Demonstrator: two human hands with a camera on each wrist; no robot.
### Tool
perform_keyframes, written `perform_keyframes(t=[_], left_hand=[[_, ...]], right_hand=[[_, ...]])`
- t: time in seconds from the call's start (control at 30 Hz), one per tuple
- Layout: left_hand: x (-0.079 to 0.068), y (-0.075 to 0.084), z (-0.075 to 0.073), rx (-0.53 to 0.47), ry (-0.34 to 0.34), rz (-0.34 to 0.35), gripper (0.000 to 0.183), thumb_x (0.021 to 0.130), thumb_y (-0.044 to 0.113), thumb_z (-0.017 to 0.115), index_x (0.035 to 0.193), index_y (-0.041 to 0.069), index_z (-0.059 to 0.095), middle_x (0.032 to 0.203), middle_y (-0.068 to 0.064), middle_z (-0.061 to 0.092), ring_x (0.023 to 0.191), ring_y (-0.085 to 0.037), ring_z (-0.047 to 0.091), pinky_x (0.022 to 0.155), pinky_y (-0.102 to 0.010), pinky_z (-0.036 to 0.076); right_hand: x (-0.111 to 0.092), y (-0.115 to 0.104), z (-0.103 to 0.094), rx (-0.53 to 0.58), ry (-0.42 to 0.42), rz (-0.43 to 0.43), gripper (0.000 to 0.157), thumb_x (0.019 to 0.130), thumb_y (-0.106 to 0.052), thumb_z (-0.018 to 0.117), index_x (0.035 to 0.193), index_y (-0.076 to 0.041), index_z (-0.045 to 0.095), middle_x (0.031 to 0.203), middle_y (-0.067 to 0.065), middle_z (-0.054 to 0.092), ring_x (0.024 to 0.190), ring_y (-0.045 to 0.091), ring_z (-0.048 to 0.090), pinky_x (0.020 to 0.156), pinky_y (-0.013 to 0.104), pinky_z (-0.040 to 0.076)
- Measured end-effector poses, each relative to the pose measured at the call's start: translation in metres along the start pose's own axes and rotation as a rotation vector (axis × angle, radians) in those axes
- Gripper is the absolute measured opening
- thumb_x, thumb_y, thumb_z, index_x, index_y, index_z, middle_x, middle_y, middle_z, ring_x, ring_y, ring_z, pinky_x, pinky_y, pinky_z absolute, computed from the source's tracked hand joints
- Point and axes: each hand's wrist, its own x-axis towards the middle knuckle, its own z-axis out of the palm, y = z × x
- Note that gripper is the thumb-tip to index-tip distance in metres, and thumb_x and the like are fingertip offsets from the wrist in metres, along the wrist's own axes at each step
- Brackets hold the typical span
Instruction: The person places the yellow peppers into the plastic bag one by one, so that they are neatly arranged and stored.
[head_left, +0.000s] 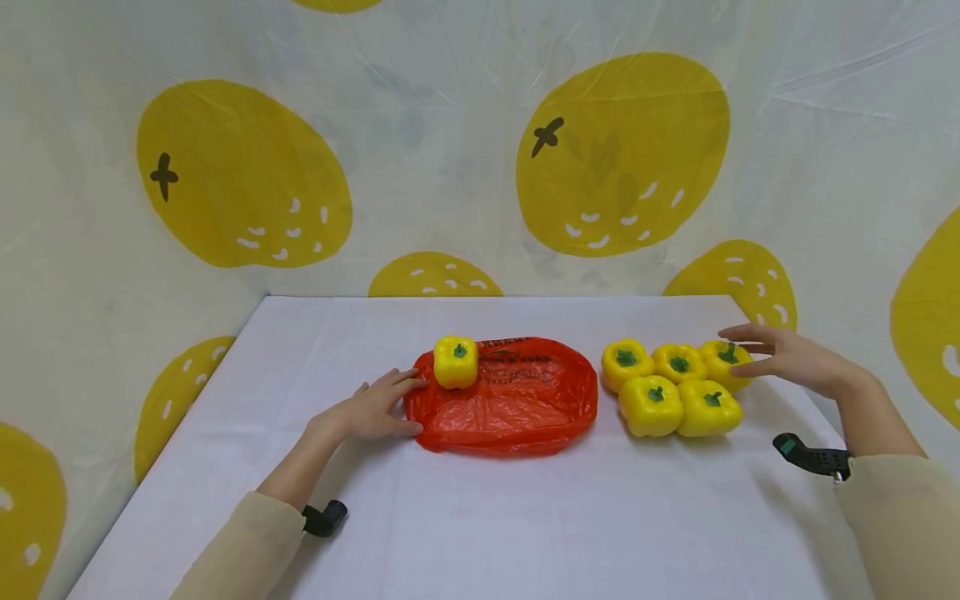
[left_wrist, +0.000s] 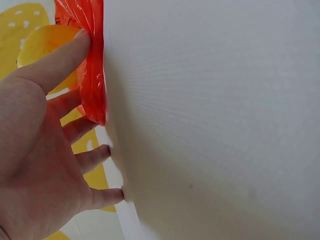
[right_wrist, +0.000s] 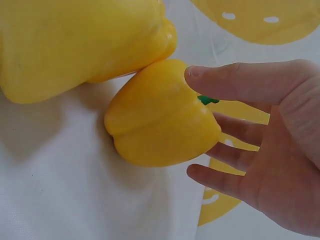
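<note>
A red plastic bag [head_left: 525, 408] with dark print lies flat on the white table, and one yellow bell pepper [head_left: 450, 369] sits on its left part. My left hand [head_left: 371, 408] rests at the bag's left end with fingers spread; the thumb touches the red plastic [left_wrist: 95, 95] in the left wrist view. To the right of the bag, several yellow bell peppers [head_left: 651, 408] with green stems stand close together. My right hand [head_left: 810, 362] is at the far-right bell pepper [right_wrist: 160, 117], thumb and loosely extended fingers about its stem side. Whether it touches firmly is unclear.
The white table [head_left: 480, 525] ends at a back edge before a pale curtain [head_left: 435, 167] printed with large yellow fruit. A black wrist camera [head_left: 326, 518] shows by the left sleeve, another black camera [head_left: 810, 457] by the right sleeve.
</note>
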Motion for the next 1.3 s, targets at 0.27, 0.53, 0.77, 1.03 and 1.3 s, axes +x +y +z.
perform_keyframes(t=[0.27, 0.53, 0.77, 1.03, 1.3], left_hand=[[-0.001, 0.001, 0.000, 0.008, 0.004, 0.014, 0.076, 0.089, 0.042, 0.077, 0.153, 0.016, 0.047, 0.163, -0.015, 0.033, 0.152, -0.045, 0.018, 0.112, -0.078, 0.013], [-0.003, 0.002, 0.001, 0.018, 0.011, 0.027, 0.075, 0.090, 0.043, 0.076, 0.153, 0.015, 0.047, 0.163, -0.015, 0.033, 0.151, -0.046, 0.018, 0.111, -0.079, 0.014], [-0.003, 0.004, 0.000, 0.016, 0.012, 0.015, 0.075, 0.090, 0.042, 0.076, 0.153, 0.016, 0.047, 0.164, -0.015, 0.032, 0.152, -0.045, 0.018, 0.112, -0.078, 0.013], [-0.004, 0.005, -0.001, 0.017, 0.011, 0.021, 0.075, 0.090, 0.042, 0.076, 0.153, 0.013, 0.048, 0.163, -0.017, 0.033, 0.151, -0.047, 0.019, 0.111, -0.079, 0.013], [-0.003, 0.005, -0.002, 0.016, 0.007, 0.014, 0.075, 0.089, 0.042, 0.077, 0.152, 0.014, 0.048, 0.163, -0.016, 0.033, 0.151, -0.046, 0.019, 0.112, -0.078, 0.013]], right_hand=[[0.002, 0.008, 0.004, 0.032, -0.036, 0.009, 0.075, 0.095, -0.028, 0.073, 0.155, -0.005, 0.035, 0.157, 0.034, 0.027, 0.137, 0.059, 0.025, 0.097, 0.084, 0.026], [0.005, 0.012, 0.008, 0.057, -0.033, 0.028, 0.078, 0.093, -0.028, 0.076, 0.156, -0.008, 0.035, 0.159, 0.032, 0.023, 0.139, 0.060, 0.019, 0.098, 0.086, 0.021], [0.003, 0.013, 0.009, 0.017, 0.000, 0.033, 0.076, 0.094, -0.032, 0.075, 0.155, -0.008, 0.036, 0.157, 0.032, 0.026, 0.137, 0.063, 0.023, 0.097, 0.085, 0.024], [0.004, 0.010, 0.012, -0.022, 0.053, 0.036, 0.077, 0.096, -0.028, 0.073, 0.155, 0.001, 0.032, 0.154, 0.036, 0.027, 0.129, 0.064, 0.033, 0.097, 0.082, 0.031], [0.004, 0.009, 0.008, -0.029, 0.101, 0.055, 0.080, 0.097, -0.030, 0.072, 0.156, 0.002, 0.029, 0.154, 0.039, 0.023, 0.127, 0.063, 0.035, 0.095, 0.081, 0.034]])
